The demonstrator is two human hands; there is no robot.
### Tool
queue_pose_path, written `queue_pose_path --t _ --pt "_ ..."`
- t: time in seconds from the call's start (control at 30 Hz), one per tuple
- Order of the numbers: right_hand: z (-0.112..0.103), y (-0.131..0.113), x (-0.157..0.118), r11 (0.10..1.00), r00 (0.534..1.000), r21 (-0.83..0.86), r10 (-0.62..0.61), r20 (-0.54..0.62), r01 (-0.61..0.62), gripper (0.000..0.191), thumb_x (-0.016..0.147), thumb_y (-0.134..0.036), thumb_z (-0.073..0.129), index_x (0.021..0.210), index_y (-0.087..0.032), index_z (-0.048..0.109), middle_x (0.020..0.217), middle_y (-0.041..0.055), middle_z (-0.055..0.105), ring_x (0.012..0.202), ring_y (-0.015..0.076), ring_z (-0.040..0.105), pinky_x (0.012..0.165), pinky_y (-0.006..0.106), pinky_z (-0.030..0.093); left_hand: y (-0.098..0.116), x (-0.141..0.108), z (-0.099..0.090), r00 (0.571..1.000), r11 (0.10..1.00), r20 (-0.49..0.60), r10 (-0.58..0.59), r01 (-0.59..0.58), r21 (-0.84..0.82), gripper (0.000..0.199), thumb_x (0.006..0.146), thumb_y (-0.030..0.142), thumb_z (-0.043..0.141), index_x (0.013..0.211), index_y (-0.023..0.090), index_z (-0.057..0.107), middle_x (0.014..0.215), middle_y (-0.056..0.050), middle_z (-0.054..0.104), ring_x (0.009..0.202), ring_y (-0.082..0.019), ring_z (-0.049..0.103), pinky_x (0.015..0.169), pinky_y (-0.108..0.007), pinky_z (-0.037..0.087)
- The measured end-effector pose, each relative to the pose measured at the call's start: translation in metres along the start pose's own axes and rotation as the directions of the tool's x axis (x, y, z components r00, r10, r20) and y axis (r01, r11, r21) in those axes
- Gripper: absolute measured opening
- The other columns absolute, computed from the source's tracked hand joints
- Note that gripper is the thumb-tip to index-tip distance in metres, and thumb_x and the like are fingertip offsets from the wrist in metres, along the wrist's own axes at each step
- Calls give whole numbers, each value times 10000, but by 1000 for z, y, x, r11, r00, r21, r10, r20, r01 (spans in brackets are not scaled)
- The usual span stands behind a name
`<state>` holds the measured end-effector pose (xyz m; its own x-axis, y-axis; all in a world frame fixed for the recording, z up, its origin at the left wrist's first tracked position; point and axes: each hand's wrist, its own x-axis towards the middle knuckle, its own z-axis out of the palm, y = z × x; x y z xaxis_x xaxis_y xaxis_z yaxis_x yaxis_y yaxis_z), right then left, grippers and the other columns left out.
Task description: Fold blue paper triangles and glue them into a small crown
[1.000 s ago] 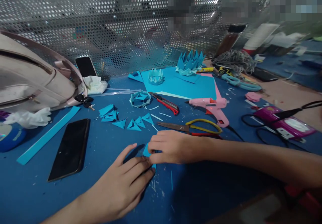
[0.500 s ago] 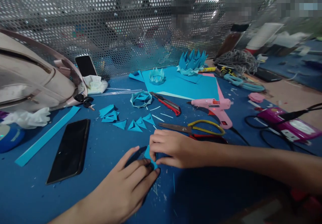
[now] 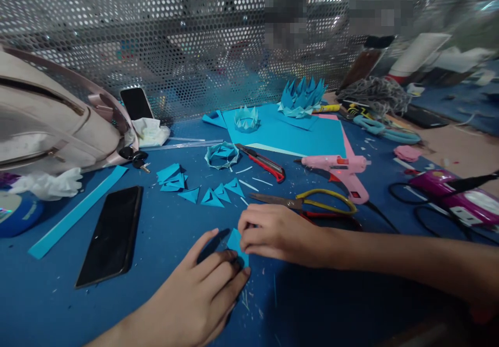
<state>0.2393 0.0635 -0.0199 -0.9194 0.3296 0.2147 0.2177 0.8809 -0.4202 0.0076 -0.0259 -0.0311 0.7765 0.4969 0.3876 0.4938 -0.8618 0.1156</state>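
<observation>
A small piece of blue paper (image 3: 235, 241) lies on the blue table between my two hands. My left hand (image 3: 208, 284) rests with thumb apart and fingers stretched out, their tips pressing on the paper's lower edge. From the other side my right hand (image 3: 280, 235) pinches the paper's upper right edge with curled fingers; part of the paper is hidden under them. Beyond my hands sit several folded blue triangles (image 3: 212, 198) and a small pile of folded pieces (image 3: 171, 177). Just past my right hand lie scissors (image 3: 325, 201) with yellow and red handles.
A phone (image 3: 111, 236) and a blue paper strip (image 3: 80, 210) lie at left, near a bag (image 3: 58, 115). Farther back are a paper ring (image 3: 222, 155), paper crowns (image 3: 246, 119), a red cutter (image 3: 267, 165), a pink glue gun (image 3: 339, 165) and a purple power strip (image 3: 448, 191).
My right hand has shifted slightly, and more of the blue paper shows between the hands. My left hand stays on the paper. The whole view has moved a little.
</observation>
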Motion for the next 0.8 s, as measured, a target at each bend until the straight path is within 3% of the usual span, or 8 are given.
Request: queue_pose_path --t 0.13,0.2,0.33,0.5,0.63,0.73,0.8 --pt "-1 0 -6 951 981 -241 -189 32 191 165 1008 -242 531 941 -226 681 869 -5 612 763 156 452 675 307 307 -1 0 0 1000 1000 3 -1 1 11 304 956 206 550 1237 126 636 1015 -29 699 1083 -192 605 1249 -475 64" --pt "-6 0 -7 936 975 -273 -207 80 221 182 1018 -310 515 992 -248 684 835 -5 587 744 167 422 676 320 281 -1 0 -1 1000 1000 10 4 -4 17 302 963 206 536 1239 129 631 1001 -29 695 1086 -189 605 1248 -482 83" --pt "-17 3 -6 946 987 -287 -127 102 152 284 1025 -442 464 1025 -276 694 801 7 548 732 185 385 658 329 247 -1 0 -3 1000 1000 18 -6 6 16 300 965 215 534 1239 134 625 988 -26 695 1070 -177 608 1250 -480 103" --pt "-20 9 -3 947 993 -310 -58 101 87 265 1020 -408 484 1053 -271 709 835 23 568 760 190 391 637 330 227 -2 -1 -5 999 1000 49 8 -8 2 341 947 206 555 1273 119 603 1024 -34 684 1103 -186 597 1253 -488 70" --pt "-14 12 -3 944 995 -316 -83 53 96 262 1018 -360 496 973 -233 721 870 33 604 781 190 414 646 335 250 0 -2 -1 999 1000 48 8 -9 9 336 953 205 546 1276 123 591 1026 -40 675 1087 -197 597 1239 -515 102" --pt "-11 12 -1 977 997 -204 -62 41 69 246 1011 -319 511 945 -185 707 926 49 636 833 183 468 704 316 329 5 1 6 1000 999 -12 -14 15 31 246 968 219 524 1175 136 626 968 -31 667 1001 -188 611 1214 -502 179" --pt "-10 11 3 997 997 -81 26 73 -20 188 981 -320 569 977 -170 682 958 50 647 893 184 515 760 302 384 8 5 9 997 997 -46 -55 57 53 182 973 254 523 1070 158 644 889 -17 649 905 -187 614 1165 -506 272"
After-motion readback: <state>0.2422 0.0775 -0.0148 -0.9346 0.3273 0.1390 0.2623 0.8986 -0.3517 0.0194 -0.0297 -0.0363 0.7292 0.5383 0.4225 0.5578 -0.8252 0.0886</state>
